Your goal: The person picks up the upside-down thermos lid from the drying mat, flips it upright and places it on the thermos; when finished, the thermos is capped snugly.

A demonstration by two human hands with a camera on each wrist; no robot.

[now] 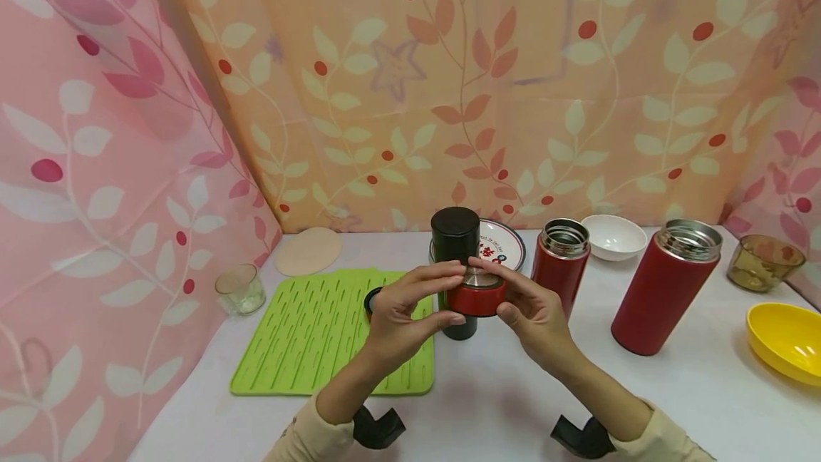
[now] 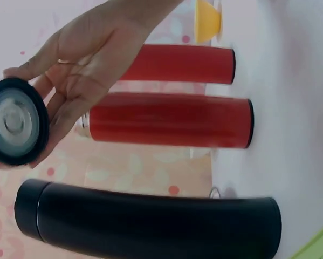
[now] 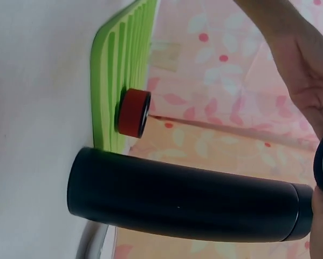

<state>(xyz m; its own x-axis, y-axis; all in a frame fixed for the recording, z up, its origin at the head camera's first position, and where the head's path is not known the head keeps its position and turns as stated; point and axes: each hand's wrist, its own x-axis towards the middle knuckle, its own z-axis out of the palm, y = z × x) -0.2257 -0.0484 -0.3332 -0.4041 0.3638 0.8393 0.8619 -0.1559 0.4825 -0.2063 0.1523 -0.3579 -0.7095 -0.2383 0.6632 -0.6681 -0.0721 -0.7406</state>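
Both hands hold a red lid with a silver inner face just above the table. My left hand pinches its left side and my right hand grips its right side. The left wrist view shows the lid's black rim and grey centre against the right hand. Right behind the lid stands a capped black flask, also seen in the wrist views. Two open red flasks stand to the right. A second red lid lies on the green mat.
A patterned plate lies behind the black flask, with a white bowl further right. An amber glass bowl and a yellow bowl sit at the right edge. A clear glass and a beige disc are at the left. Patterned cloth walls surround the table.
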